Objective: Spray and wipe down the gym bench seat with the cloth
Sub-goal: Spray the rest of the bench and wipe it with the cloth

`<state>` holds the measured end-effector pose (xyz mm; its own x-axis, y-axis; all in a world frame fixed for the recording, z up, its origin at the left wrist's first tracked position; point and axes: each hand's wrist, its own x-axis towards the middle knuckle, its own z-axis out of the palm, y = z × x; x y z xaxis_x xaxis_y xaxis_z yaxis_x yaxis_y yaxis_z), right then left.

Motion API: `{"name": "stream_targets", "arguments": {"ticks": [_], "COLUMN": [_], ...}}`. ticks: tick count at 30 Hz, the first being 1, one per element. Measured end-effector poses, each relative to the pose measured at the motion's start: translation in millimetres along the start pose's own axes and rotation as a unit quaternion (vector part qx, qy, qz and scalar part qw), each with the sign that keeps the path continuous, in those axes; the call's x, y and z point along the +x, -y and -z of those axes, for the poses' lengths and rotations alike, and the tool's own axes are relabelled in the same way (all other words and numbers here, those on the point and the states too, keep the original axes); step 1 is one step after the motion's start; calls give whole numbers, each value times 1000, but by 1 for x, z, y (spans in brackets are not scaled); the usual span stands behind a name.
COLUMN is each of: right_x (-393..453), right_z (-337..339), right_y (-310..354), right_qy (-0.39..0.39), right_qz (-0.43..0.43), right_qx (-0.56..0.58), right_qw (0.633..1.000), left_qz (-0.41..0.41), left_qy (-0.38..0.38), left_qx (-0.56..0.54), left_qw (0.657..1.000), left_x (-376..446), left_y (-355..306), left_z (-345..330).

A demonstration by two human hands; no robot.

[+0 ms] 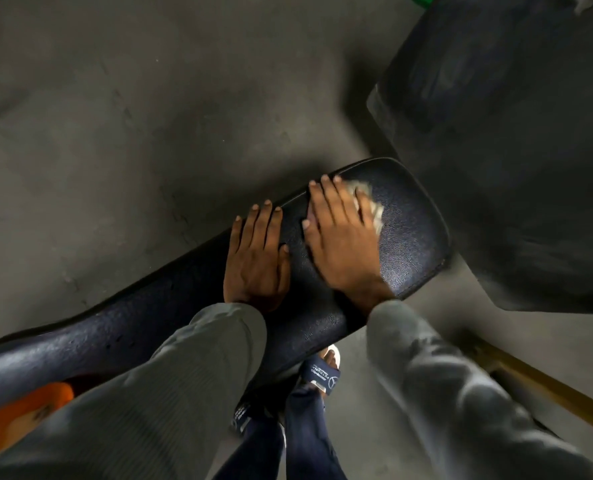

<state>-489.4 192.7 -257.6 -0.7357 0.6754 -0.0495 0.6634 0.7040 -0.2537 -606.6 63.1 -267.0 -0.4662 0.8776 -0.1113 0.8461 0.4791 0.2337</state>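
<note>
The right hand [340, 237] lies flat with straight, spread fingers, pressing a pale cloth [369, 206] down on the bench seat [413, 237]. Only the cloth's crumpled edge sticks out past the fingers, near the seat's rounded far end. It looks a little blurred. The left hand [257, 258] lies flat just beside it, fingers straight and close together, palm down on the seat and holding nothing. Both arms reach forward in loose grey sleeves [198, 368]. The seat is long and dark, with a bumpy, shiny skin and a smooth raised rim. Below it stand feet in dark blue slides [319, 372] on the dull grey floor [115, 116]. Something orange [21, 414] shows at the lower left. A big dark pad [513, 133] sits to the right.
</note>
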Motion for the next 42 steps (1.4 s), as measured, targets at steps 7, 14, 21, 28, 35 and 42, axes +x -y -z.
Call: {"name": "stream_targets", "arguments": {"ticks": [7, 14, 21, 28, 35, 42], "right_x": [-17, -66, -31, -84, -59, -102], "right_z": [16, -5, 10, 0, -14, -8], "right_y": [-68, 13, -57, 4, 13, 19], "right_qy": [-53, 10, -23, 30, 3, 63], "right_qz": [-207, -138, -130, -99, -73, 54], "right_qx": [-30, -27, -33, -46, -18, -43], "right_qw": [977, 990, 991, 994, 997, 996], "left_qz": [0, -2, -4, -8, -12, 13], "left_qy": [-12, -8, -19, -15, -37, -96], "left_qx": [-16, -12, -24, -34, -39, -95], "left_qw": [1000, 1000, 1000, 999, 998, 991], "left_x": [0, 1, -1, -2, -6, -39], "left_y": [1, 1, -1, 2, 3, 26], "left_z": [0, 0, 1, 1, -1, 12]}}
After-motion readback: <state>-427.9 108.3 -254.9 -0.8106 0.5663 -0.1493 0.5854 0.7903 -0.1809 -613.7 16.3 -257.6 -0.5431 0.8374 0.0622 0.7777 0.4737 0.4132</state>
